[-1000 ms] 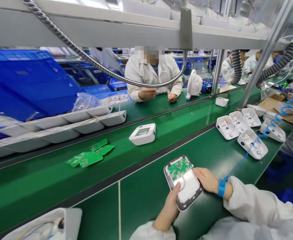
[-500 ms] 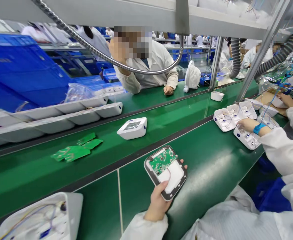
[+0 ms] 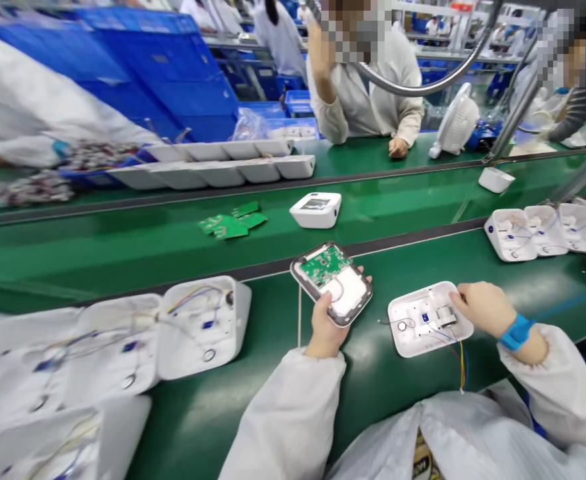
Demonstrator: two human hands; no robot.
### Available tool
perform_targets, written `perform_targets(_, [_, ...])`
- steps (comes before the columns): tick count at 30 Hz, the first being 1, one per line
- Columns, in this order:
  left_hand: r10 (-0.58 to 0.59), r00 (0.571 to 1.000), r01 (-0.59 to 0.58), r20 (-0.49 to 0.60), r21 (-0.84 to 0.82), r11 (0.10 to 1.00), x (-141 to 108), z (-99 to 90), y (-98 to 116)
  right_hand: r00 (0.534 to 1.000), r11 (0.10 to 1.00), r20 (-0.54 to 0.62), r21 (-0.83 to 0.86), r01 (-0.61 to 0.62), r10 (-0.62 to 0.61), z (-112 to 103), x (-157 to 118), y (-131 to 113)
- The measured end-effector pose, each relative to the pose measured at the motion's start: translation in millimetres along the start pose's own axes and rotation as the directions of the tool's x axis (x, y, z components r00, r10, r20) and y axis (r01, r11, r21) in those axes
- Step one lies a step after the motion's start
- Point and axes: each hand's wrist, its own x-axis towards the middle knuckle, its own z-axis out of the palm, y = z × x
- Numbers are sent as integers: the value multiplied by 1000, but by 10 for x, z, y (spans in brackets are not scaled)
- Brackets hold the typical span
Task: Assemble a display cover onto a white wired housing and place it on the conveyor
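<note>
My left hand [image 3: 325, 328] holds a grey-rimmed device half [image 3: 331, 283] with a green circuit board and a white pad, tilted above the green bench. My right hand [image 3: 483, 307], with a blue wrist strap [image 3: 515, 331], grips the right edge of a white open housing shell [image 3: 429, 318] that lies on the bench just right of the first part. Coloured wires trail from that shell toward me.
Several open white shells with wires [image 3: 200, 327] lie at the left, more shells [image 3: 543, 230] at the right. On the conveyor belt [image 3: 123, 247] sit a finished white unit [image 3: 317, 209] and loose green boards [image 3: 230, 223]. A person in white [image 3: 367, 93] sits across; blue crates behind.
My right hand went out to the shells at the right and came back with one white shell, now on the bench beside the board half. The view has swung left and down.
</note>
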Motion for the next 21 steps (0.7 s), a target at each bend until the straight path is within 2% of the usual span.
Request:
perform_targets(2, [48,999,-49,-20,-45,998,51,2,46,990,998,-131,-10,55,-56,-112,-3,-172])
perform_targets(4, [86,996,-89,-32,-85,992,80,15,65,942,976,-266,7,216,-207,-201,4,-364])
perform_targets(5, [99,994,-102,-36,-101,990,85,22,67,910,949,-293,18,314,-295,-211,7,-480])
perform_targets(7, [102,994,-105,-36,-115,988,77,30,61,872,892,-239,48,449,-426,-148,13,-725])
perform_targets(10, [79,997,-80,-15,-99,992,44,30,62,864,863,-120,80,499,-489,32,37,-979])
perform_targets(12, [51,999,-50,6,-81,995,24,30,73,854,844,-121,133,519,-506,84,60,-995])
perform_targets(14, [27,999,-25,22,-68,997,14,43,79,846,795,-193,290,532,-496,41,73,-903])
perform_targets(17, [6,998,-3,57,-60,998,-4,108,31,864,636,-295,588,501,-408,-116,47,-709])
perform_targets(21, [-71,989,77,132,-41,996,-98,263,-183,887,460,-331,764,453,-322,-248,-61,-616])
